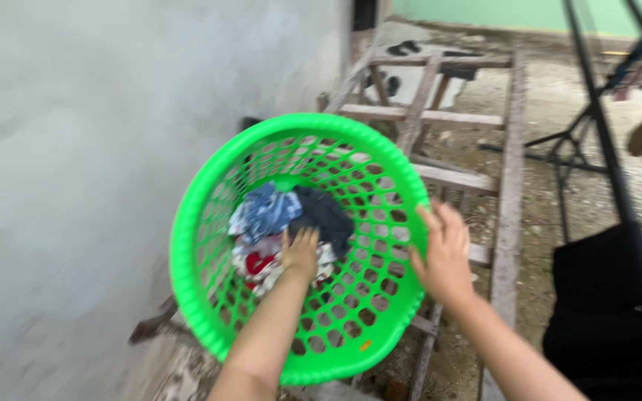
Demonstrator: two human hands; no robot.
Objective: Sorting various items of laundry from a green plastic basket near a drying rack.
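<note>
A round bright-green plastic laundry basket (299,245) with a lattice wall is tilted toward the camera, resting against a weathered wooden frame (447,119) beside a grey plastered wall (113,148). A small heap of crumpled clothes (284,223), blue-patterned, dark and red-and-white, still lies at its bottom, so the basket is not emptied. The left hand (300,254) reaches inside, fingers (307,239) loosely spread and resting on the clothes; whether they have closed on a piece I cannot tell. The right hand (443,256) steadies the basket's rim, fingers curled against it. Black cloth (603,312) hangs at the right.
</note>
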